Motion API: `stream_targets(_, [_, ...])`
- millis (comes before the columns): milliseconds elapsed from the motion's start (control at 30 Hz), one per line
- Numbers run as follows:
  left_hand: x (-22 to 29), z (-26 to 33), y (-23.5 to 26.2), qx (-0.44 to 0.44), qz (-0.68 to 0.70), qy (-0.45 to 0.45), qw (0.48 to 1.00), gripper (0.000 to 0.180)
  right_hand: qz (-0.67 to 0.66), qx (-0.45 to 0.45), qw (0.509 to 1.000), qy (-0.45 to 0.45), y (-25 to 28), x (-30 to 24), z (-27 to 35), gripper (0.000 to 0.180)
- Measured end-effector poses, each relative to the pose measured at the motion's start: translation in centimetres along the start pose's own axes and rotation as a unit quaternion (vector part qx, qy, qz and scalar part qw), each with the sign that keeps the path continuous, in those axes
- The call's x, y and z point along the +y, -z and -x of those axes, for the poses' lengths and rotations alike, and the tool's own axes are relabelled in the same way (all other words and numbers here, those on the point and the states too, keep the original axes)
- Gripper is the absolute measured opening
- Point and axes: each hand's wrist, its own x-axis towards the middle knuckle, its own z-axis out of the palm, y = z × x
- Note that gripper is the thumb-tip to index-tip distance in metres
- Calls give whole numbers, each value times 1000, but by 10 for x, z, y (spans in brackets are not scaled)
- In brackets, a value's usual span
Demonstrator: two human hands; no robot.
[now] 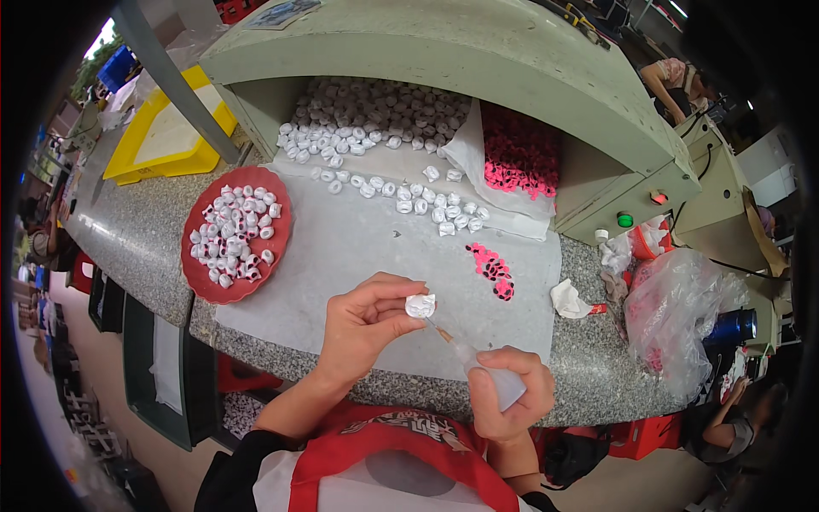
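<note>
Between the fingertips of my left hand (360,322) is a small white moulded piece (420,306). My right hand (519,394) grips a translucent squeeze bottle (507,388) with a thin needle nozzle. The nozzle points up and left, its tip at the lower edge of the white piece; whether they touch I cannot tell. Just beyond my hands, a patch of small pink and black pieces (492,270) lies on the white sheet (341,247). To the left stands a red scalloped plate (203,286) heaped with white pieces, some showing pink and dark spots.
A grey-green metal housing (444,51) arches over piles of white pieces (375,107) and pink pieces (519,158). At the right are a crumpled tissue (569,300) and a clear plastic bag (674,307). A yellow tray (128,177) sits far left. Other people work at the right.
</note>
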Motion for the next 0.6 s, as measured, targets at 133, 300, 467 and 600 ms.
stream_targets(133, [1,1,3,-2,-11,-15,1000,32,-8,-11,997,-79,-6,-2,4,16])
stream_targets(300, [0,1,28,88,-15,7,996,43,-205,35,892,-402,-26,35,6,15])
stream_targets(467, [1,6,36,112,-14,28,993,45,134,-179,929,-294,-64,90,30,21])
stream_targets(600, [-1,6,38,125,-11,7,992,42,215,-254,922,-196,-75,95,31,20])
